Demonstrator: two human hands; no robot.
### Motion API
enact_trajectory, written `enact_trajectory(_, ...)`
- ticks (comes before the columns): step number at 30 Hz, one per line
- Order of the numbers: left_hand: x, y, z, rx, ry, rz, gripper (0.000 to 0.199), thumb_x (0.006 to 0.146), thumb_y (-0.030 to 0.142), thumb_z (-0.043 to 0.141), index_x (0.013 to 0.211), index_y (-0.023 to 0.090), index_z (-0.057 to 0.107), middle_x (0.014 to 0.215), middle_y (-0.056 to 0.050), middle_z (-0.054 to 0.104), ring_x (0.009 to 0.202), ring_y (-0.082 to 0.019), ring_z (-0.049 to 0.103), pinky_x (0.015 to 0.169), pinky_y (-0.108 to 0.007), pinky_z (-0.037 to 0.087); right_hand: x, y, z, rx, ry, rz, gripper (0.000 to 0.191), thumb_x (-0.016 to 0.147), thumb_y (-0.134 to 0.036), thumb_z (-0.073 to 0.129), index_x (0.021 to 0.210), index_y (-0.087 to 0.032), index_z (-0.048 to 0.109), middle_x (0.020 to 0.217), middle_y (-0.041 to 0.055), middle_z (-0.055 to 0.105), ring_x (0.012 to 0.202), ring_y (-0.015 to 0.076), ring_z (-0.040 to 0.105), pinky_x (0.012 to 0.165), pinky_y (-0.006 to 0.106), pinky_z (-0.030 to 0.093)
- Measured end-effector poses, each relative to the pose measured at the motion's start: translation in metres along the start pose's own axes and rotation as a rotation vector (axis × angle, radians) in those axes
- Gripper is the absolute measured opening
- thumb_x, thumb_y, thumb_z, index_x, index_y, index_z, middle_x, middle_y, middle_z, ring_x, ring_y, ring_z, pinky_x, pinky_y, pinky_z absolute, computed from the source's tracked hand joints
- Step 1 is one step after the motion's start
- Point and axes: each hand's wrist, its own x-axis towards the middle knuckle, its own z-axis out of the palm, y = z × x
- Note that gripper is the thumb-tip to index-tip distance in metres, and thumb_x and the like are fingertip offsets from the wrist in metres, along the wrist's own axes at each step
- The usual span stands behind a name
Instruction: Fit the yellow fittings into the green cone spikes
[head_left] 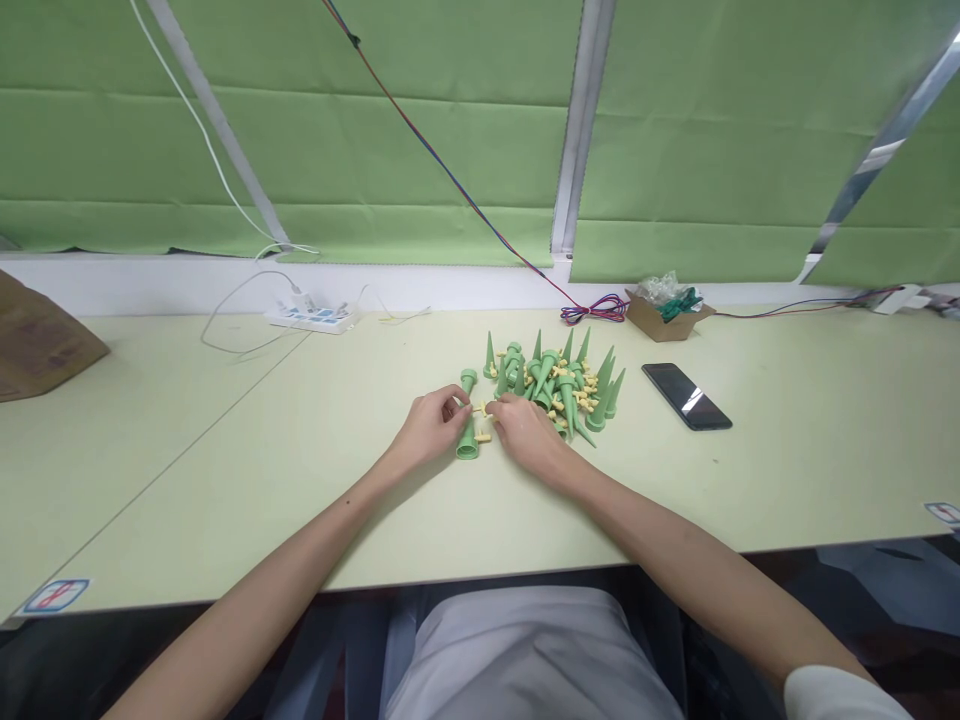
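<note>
My left hand (pixel 431 428) is closed in a pinch at a small pale yellow valve piece (pixel 481 407). From the other side my right hand (pixel 525 430) pinches at the same small piece, its fingertips partly hidden. Just beside the left fingers, a green plastic watering spike (pixel 467 443) lies on the table with its open collar facing me. A yellow valve (pixel 484 438) sits by that spike. Beyond my right hand spreads a pile of green spikes (pixel 568 395) mixed with yellow valves (pixel 589 385), some spikes standing point up.
A black phone (pixel 686 396) lies right of the pile. Behind it stands a small cardboard box (pixel 670 322) of clear and green bits. Coiled red and blue wire (pixel 596 310), a power strip (pixel 313 317) and a brown paper bag (pixel 45 340) line the table's far side.
</note>
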Motion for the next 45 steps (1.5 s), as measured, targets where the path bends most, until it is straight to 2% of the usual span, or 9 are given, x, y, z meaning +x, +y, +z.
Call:
enact_trajectory(7, -0.001, 0.001, 0.000, -0.002, -0.001, -0.002, 0.016, 0.087, 0.032, 0.054, 0.086, 0.020, 0.065, 0.064, 0.002, 0.061, 0.059, -0.015, 0.052, 0.057, -0.030, 0.040, -0.001, 0.000, -0.002, 0.027, -0.023, -0.003, 0.031, 0.095, -0.003, 0.042, 0.107, -0.016, 0.067, 0.097, 0.0085, 0.063, 0.083, 0.0187, 0.061, 0.070, 0.027, 0.036)
enact_trajectory(18, -0.001, 0.000, 0.001, -0.008, 0.001, 0.005, 0.017, 0.088, 0.033, 0.054, 0.088, 0.020, 0.064, 0.065, 0.001, 0.063, 0.059, -0.015, 0.054, 0.057, -0.030, 0.041, 0.000, 0.001, 0.002, 0.105, 0.066, 0.008, 0.025, 0.097, -0.006, 0.043, 0.102, -0.016, 0.066, 0.091, 0.0071, 0.062, 0.075, 0.0181, 0.058, 0.065, 0.027, 0.034)
enact_trajectory(22, -0.001, 0.001, 0.001, -0.009, 0.013, 0.017, 0.020, 0.090, 0.035, 0.052, 0.088, 0.019, 0.065, 0.065, 0.002, 0.061, 0.059, -0.015, 0.052, 0.058, -0.030, 0.041, 0.004, 0.005, 0.009, 0.229, 0.193, -0.050, 0.023, 0.097, -0.007, 0.046, 0.100, -0.016, 0.066, 0.090, 0.0080, 0.064, 0.080, 0.0194, 0.060, 0.069, 0.028, 0.041)
enact_trajectory(27, -0.003, 0.010, 0.000, -0.075, 0.066, 0.042, 0.033, 0.097, 0.041, 0.044, 0.078, 0.019, 0.060, 0.067, 0.001, 0.056, 0.063, -0.015, 0.049, 0.062, -0.032, 0.041, 0.007, 0.006, 0.015, 0.530, 0.479, -0.228, 0.018, 0.099, -0.013, 0.050, 0.098, -0.018, 0.067, 0.096, 0.0083, 0.071, 0.086, 0.0189, 0.065, 0.078, 0.031, 0.050)
enact_trajectory(31, -0.005, 0.020, -0.002, -0.217, 0.050, 0.023, 0.042, 0.100, 0.046, 0.042, 0.069, 0.019, 0.050, 0.064, 0.002, 0.046, 0.060, -0.013, 0.041, 0.057, -0.029, 0.035, 0.006, 0.003, 0.013, 0.639, 0.578, -0.245, 0.017, 0.099, -0.017, 0.051, 0.095, -0.019, 0.067, 0.095, 0.0072, 0.072, 0.085, 0.0184, 0.066, 0.077, 0.031, 0.053)
enact_trajectory(38, -0.007, 0.022, -0.003, -0.444, -0.042, -0.002, 0.043, 0.097, 0.051, 0.051, 0.068, 0.020, 0.048, 0.059, 0.004, 0.042, 0.053, -0.011, 0.036, 0.051, -0.027, 0.029, 0.006, 0.001, 0.013, 0.673, 0.629, -0.247, 0.018, 0.100, -0.020, 0.051, 0.098, -0.020, 0.068, 0.096, 0.0075, 0.073, 0.086, 0.0184, 0.067, 0.075, 0.032, 0.055)
enact_trajectory(45, -0.005, 0.017, -0.001, -0.453, -0.042, 0.003, 0.044, 0.096, 0.054, 0.052, 0.069, 0.019, 0.047, 0.059, 0.004, 0.041, 0.052, -0.010, 0.035, 0.050, -0.025, 0.029, 0.004, 0.001, 0.013, 0.678, 0.590, -0.225, 0.018, 0.100, -0.022, 0.051, 0.098, -0.019, 0.068, 0.098, 0.0075, 0.073, 0.084, 0.0175, 0.066, 0.076, 0.031, 0.053)
